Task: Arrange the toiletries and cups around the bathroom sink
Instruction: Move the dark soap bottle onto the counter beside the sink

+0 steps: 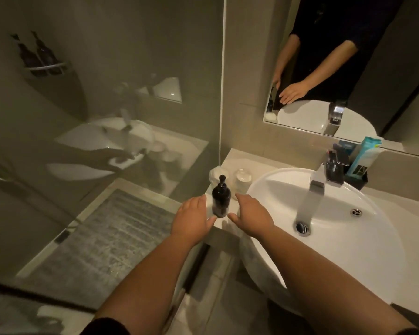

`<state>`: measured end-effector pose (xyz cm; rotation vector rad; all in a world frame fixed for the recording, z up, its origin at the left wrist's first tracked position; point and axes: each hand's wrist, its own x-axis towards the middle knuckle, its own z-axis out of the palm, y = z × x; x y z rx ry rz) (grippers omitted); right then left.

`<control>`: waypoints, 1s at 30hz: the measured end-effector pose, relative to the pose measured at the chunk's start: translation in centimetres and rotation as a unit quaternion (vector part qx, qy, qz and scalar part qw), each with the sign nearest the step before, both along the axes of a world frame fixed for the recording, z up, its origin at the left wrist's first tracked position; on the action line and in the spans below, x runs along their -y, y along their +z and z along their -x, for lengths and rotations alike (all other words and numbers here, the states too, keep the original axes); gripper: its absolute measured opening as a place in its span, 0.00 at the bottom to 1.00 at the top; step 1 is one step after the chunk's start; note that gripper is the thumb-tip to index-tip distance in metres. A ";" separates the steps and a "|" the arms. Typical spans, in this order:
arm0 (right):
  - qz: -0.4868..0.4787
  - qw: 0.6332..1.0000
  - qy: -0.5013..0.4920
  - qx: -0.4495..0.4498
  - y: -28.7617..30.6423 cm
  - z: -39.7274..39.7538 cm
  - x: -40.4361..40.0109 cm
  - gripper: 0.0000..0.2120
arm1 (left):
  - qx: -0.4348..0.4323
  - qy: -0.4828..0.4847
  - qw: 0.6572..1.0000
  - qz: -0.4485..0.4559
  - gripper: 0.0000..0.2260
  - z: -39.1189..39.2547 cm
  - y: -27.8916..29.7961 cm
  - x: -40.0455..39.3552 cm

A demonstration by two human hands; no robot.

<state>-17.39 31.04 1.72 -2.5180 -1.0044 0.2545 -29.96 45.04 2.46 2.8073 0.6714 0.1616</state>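
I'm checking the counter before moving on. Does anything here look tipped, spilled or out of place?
Nothing stands out. The dark pump bottle stands upright on the counter left of the sink, between the open left hand and right hand. Two cups stand behind it. No spill is visible.
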 end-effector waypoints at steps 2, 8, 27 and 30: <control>-0.013 0.999 -0.013 -0.028 -0.3 -0.5 -1.1 0.30 | -0.007 0.003 0.999 0.040 0.31 -1.3 -0.2 -0.9; -0.004 0.997 -0.012 -0.072 -1.5 -3.3 -3.6 0.30 | -0.037 0.014 0.991 0.126 0.32 -5.3 -1.7 -3.0; -0.049 0.994 0.024 -0.097 0.4 -4.0 -3.5 0.24 | 0.041 0.021 0.975 0.218 0.19 -6.4 -1.7 -2.2; -0.063 0.995 0.020 -0.069 4.3 -4.0 -3.1 0.23 | 0.072 0.008 0.973 0.220 0.18 -6.7 1.4 -2.0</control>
